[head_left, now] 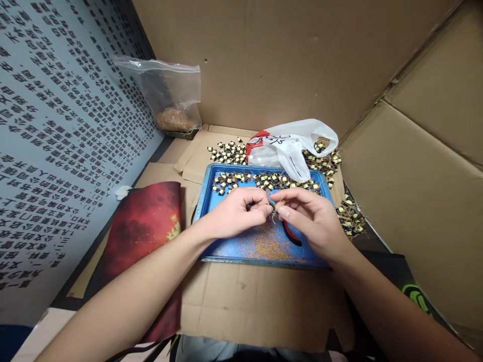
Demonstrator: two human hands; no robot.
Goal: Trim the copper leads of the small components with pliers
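Observation:
Over the blue tray (226,251), my left hand (247,211) pinches a small dark coil (273,207) with thin copper wire leads between thumb and forefinger. My right hand (309,216) meets it from the other side, thumb and fingertips closed in at the wire ends; exactly which wire they grip is too small to make out. Below the right hand, a red and black tool handle (292,235) lies in the tray, its other end hidden. Copper wire clippings (269,246) are scattered at the tray's near side. Several small coils with yellow tops (230,180) line its far side.
Behind the tray, a white plastic bag (287,143) lies among more coils (226,153), with another pile (350,216) at the right. A clear zip bag of copper scraps (175,118) stands back left. A red mat (147,221) lies left; cardboard walls (283,60) enclose the area.

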